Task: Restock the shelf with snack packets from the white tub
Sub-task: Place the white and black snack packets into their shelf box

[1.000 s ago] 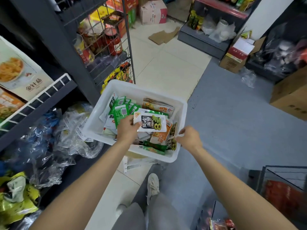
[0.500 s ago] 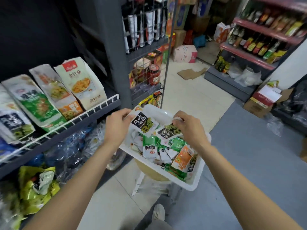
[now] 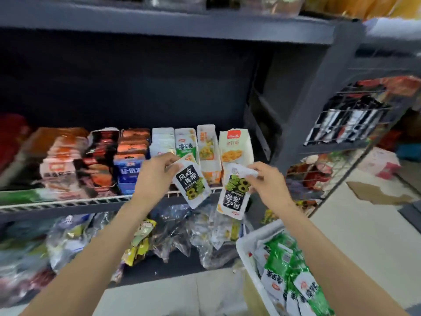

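Two snack packets held up in front of the stocked shelf (image 3: pixel 109 205).

The left hand (image 3: pixel 153 176) pinches a black-and-white packet (image 3: pixel 191 187) by its top corner, fingers curled; beside it, the right hand (image 3: pixel 267 182) pinches a second packet (image 3: pixel 233 194) by its upper edge, hanging upside down. Rows of packets (image 3: pixel 127 160) stand behind. The white tub (image 3: pixel 247 249), holding green packets (image 3: pixel 289 277), sits lower right.

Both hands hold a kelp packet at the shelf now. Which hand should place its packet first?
Probably left. The left hand holds its packet upright against the shelf rail; the right hand's packet hangs upside down, needing a flip.
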Tool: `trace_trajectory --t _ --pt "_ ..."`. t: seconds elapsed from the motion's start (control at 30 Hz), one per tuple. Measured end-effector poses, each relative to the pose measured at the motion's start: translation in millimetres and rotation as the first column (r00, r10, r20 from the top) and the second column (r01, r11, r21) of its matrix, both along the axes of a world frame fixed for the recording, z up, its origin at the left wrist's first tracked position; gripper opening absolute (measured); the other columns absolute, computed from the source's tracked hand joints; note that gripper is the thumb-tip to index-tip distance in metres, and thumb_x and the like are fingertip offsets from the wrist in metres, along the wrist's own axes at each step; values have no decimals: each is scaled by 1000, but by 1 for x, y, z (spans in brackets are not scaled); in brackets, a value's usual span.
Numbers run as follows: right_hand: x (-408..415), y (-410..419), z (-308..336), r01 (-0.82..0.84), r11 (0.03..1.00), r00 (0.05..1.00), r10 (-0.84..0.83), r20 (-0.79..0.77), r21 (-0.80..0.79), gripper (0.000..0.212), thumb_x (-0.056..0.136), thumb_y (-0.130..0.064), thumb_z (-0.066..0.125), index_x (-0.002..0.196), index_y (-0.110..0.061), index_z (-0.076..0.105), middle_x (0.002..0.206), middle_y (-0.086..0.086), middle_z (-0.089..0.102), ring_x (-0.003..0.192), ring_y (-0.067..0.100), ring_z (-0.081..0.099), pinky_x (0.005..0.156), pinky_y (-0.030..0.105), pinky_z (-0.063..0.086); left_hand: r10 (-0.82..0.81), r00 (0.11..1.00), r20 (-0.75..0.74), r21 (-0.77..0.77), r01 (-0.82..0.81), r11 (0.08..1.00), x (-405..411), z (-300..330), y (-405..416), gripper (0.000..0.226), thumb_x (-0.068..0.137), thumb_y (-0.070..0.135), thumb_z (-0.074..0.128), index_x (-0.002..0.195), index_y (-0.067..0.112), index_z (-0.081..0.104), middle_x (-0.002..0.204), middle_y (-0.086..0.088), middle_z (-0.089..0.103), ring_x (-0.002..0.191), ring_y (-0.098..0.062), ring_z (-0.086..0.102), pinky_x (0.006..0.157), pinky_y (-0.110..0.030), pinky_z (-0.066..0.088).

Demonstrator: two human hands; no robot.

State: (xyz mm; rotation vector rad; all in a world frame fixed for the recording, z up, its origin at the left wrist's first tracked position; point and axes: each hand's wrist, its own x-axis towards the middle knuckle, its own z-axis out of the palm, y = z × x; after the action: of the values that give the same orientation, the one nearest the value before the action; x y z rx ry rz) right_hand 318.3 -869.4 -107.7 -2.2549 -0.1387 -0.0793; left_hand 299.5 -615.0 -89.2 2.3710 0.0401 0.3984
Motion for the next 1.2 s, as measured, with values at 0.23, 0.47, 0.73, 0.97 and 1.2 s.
trace_trajectory --t 0.23,0.47,0.73,0.97,1.2 --pt "46 76 23 -16 997 982 31 186 -79 9 92 -18 55 100 -21 59 77 6 63 69 26 60 67 42 48 25 997 74 50 -29 998 40 12 68 17 95 15 52 108 12 63 53 4 50 44 -10 40 44 -22 28" --pt "73 121 28 -50 999 981 48 186 5 8 92 -15 56 97 -21 61 87 -6 64 76 18 63 69 40 52 -27 983 179 63 16 998 79 17 102 12 94 13 53 95 15 65 64 6 57 50 -1 49 51 -12 34" --pt "76 123 26 6 993 992 -21 128 119 10 90 -13 58 91 -22 61 90 -2 68 84 18 65 68 47 55 -203 972 119 133 187 973 100 -34 84 13 92 12 56 98 12 68 94 -1 71 86 -19 64 73 -34 52" --pt "70 120 25 46 966 995 -68 76 253 11 91 -10 57 90 -21 60 85 -12 65 80 7 65 53 23 51 -128 992 -13 524 116 844 100 -54 82 31 93 17 54 122 25 60 121 3 55 115 -21 42 95 -32 32" --pt "64 129 24 98 844 992 -125 15 528 4 93 -8 53 93 -12 51 97 8 61 80 15 66 52 27 56 -55 986 158 49 48 998 72 -41 77 29 91 28 58 114 9 57 101 -4 57 84 -14 53 74 -28 46"
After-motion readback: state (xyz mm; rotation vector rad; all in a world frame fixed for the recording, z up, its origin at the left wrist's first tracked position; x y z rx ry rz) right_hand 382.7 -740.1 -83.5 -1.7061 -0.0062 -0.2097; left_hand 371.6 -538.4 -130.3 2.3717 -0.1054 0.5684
